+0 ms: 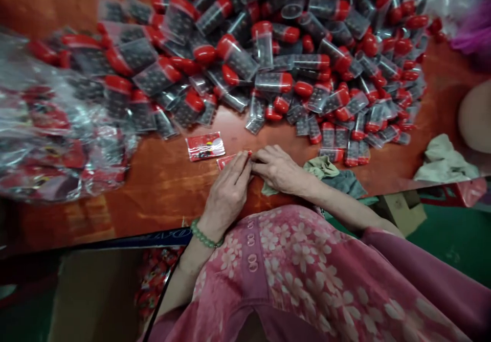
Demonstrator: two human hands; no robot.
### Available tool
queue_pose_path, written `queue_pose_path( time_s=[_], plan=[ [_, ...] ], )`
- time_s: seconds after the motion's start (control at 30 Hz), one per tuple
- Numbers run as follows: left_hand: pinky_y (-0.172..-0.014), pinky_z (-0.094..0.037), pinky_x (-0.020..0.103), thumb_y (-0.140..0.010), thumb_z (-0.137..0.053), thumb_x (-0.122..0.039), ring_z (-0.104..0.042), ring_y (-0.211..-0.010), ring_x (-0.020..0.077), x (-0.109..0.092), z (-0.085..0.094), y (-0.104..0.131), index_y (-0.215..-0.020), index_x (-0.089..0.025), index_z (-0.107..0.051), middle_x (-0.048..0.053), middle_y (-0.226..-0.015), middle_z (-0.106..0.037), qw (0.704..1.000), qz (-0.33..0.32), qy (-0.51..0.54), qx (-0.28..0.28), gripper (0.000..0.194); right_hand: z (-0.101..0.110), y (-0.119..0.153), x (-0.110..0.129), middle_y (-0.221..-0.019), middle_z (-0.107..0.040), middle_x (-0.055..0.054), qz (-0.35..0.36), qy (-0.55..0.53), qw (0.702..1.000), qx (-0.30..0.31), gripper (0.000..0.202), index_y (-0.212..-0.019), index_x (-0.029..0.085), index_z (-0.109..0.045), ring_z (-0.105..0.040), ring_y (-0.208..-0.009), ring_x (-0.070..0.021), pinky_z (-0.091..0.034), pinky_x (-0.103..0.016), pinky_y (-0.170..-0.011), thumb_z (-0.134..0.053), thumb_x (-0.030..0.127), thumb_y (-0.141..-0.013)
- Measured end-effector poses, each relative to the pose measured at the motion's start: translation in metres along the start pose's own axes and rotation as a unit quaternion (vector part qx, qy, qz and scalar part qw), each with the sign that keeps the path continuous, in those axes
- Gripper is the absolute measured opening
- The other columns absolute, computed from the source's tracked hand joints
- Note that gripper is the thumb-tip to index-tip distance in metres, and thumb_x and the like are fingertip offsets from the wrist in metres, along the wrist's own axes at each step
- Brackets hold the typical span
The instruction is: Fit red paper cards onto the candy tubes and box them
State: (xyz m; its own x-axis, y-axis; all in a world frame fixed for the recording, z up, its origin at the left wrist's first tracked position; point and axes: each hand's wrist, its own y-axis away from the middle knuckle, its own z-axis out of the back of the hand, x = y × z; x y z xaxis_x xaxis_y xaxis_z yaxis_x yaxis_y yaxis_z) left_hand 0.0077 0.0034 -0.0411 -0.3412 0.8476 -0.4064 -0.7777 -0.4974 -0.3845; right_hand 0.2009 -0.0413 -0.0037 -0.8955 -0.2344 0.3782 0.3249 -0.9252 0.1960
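Note:
Close to the table's front edge, a small red printed packet [225, 162] lies mostly hidden beneath my left hand [229, 188], which wears a green bead bracelet. Its fingers are together, pressing on the packet. My right hand [278, 171] is closed, its fingertips meeting the left ones at the packet's right end; what exactly they pinch is hidden. Just beyond the left fingers lies another red packet [205, 146] with a black and yellow print, flat and shiny. Farther back spreads a large pile of clear tubes with red caps [240, 58], dark dotted contents showing in some.
Clear plastic bags [65, 137] with red printed packets cover the left side of the orange table [153, 178]. Crumpled cloths [324, 168] lie beside my right forearm, and a pale cloth [445, 160] farther right. Below the edge stands a cardboard box [95, 291].

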Motion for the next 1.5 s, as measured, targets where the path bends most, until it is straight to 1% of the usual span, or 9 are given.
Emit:
queue_pose_path(
  time_s=[0.2, 0.3, 0.43, 0.5, 0.6, 0.77, 0.97, 1.17, 1.5],
  plan=[
    [-0.106, -0.057, 0.044, -0.093, -0.059, -0.005, -0.065, -0.129, 0.0274, 0.011, -0.003, 0.001, -0.126, -0.018, -0.067, 0.013, -0.134, -0.070, 0.998, -0.020, -0.013, -0.060, 0.036, 0.007, 0.009, 0.004, -0.118, -0.068, -0.012, -0.008, -0.041, 0.999, -0.026, 0.024, -0.119, 0.015, -0.068, -0.059, -0.109, -0.0234, -0.046, -0.042, -0.098, -0.052, 0.014, -0.101],
    [-0.084, -0.059, 0.037, -0.088, -0.070, -0.009, -0.072, -0.098, 0.0230, 0.012, -0.003, -0.003, -0.107, -0.020, -0.072, 0.009, -0.110, -0.077, 0.994, -0.024, -0.045, -0.097, 0.022, 0.021, 0.046, -0.002, -0.120, -0.070, -0.011, -0.051, -0.071, 0.987, -0.133, 0.024, -0.120, 0.018, -0.066, -0.062, -0.110, -0.0240, -0.050, -0.042, -0.097, -0.052, 0.029, -0.104],
    [-0.071, -0.055, 0.030, -0.084, -0.076, -0.013, -0.067, -0.079, 0.0187, 0.008, -0.005, -0.005, -0.096, -0.020, -0.072, 0.007, -0.092, -0.076, 0.992, 0.007, -0.032, -0.120, 0.014, 0.029, 0.126, -0.025, -0.124, -0.064, -0.014, -0.304, -0.042, 0.890, -0.338, 0.034, -0.118, 0.022, -0.063, -0.063, -0.117, -0.0272, -0.055, -0.047, -0.100, -0.065, 0.048, -0.095],
    [-0.073, -0.055, 0.030, -0.084, -0.078, -0.016, -0.068, -0.079, 0.0193, 0.007, -0.006, -0.006, -0.099, -0.020, -0.073, 0.008, -0.092, -0.076, 0.993, 0.025, -0.024, -0.114, 0.016, 0.023, 0.159, -0.039, -0.127, -0.059, -0.019, -0.425, 0.015, 0.838, -0.343, 0.064, -0.127, 0.019, -0.058, -0.062, -0.119, -0.0339, -0.057, -0.052, -0.097, -0.074, 0.063, -0.082],
    [-0.075, -0.055, 0.031, -0.086, -0.077, -0.019, -0.068, -0.082, 0.0209, 0.007, -0.006, -0.009, -0.115, -0.020, -0.072, 0.010, -0.096, -0.076, 0.994, 0.042, -0.037, -0.089, 0.030, 0.007, 0.182, -0.057, -0.132, -0.056, -0.024, -0.511, 0.023, 0.811, -0.285, 0.088, -0.138, 0.015, -0.051, -0.061, -0.121, -0.0408, -0.058, -0.058, -0.092, -0.073, 0.073, -0.076],
    [-0.069, -0.053, 0.030, -0.090, -0.072, -0.023, -0.065, -0.075, 0.0192, 0.006, -0.003, -0.012, -0.119, -0.022, -0.073, 0.009, -0.092, -0.073, 0.997, 0.046, -0.048, -0.040, 0.029, -0.011, 0.163, -0.065, -0.140, -0.052, -0.023, -0.484, -0.052, 0.820, -0.301, 0.082, -0.143, 0.016, -0.048, -0.060, -0.125, -0.0373, -0.056, -0.058, -0.099, -0.072, 0.066, -0.082],
    [-0.067, -0.053, 0.028, -0.092, -0.069, -0.025, -0.065, -0.075, 0.0167, 0.006, 0.000, -0.013, -0.112, -0.025, -0.078, 0.006, -0.092, -0.072, 0.993, 0.113, 0.019, -0.036, 0.022, -0.015, 0.161, -0.069, -0.115, -0.062, -0.011, -0.444, -0.220, 0.785, -0.373, 0.063, -0.142, 0.020, -0.046, -0.064, -0.081, -0.0186, -0.060, -0.038, -0.072, -0.068, 0.043, -0.089],
    [-0.069, -0.057, 0.025, -0.090, -0.070, -0.024, -0.071, -0.075, 0.0151, 0.009, 0.008, -0.022, -0.096, -0.021, -0.079, 0.003, -0.088, -0.076, 0.986, 0.139, 0.084, -0.047, 0.012, -0.006, 0.182, -0.091, -0.108, -0.058, -0.009, -0.473, -0.076, 0.806, -0.347, 0.029, -0.116, 0.020, -0.068, -0.058, -0.079, -0.0179, -0.057, -0.039, -0.076, -0.063, 0.032, -0.090],
    [-0.066, -0.057, 0.027, -0.087, -0.067, -0.036, -0.071, -0.069, 0.0159, 0.012, 0.013, -0.029, -0.082, -0.023, -0.077, 0.001, -0.082, -0.076, 0.977, 0.194, 0.091, -0.017, 0.017, -0.019, 0.189, -0.095, -0.087, -0.060, -0.003, -0.470, -0.092, 0.778, -0.407, 0.016, -0.092, 0.020, -0.068, -0.054, -0.069, -0.0167, -0.051, -0.034, -0.067, -0.066, 0.036, -0.090]
  ],
)
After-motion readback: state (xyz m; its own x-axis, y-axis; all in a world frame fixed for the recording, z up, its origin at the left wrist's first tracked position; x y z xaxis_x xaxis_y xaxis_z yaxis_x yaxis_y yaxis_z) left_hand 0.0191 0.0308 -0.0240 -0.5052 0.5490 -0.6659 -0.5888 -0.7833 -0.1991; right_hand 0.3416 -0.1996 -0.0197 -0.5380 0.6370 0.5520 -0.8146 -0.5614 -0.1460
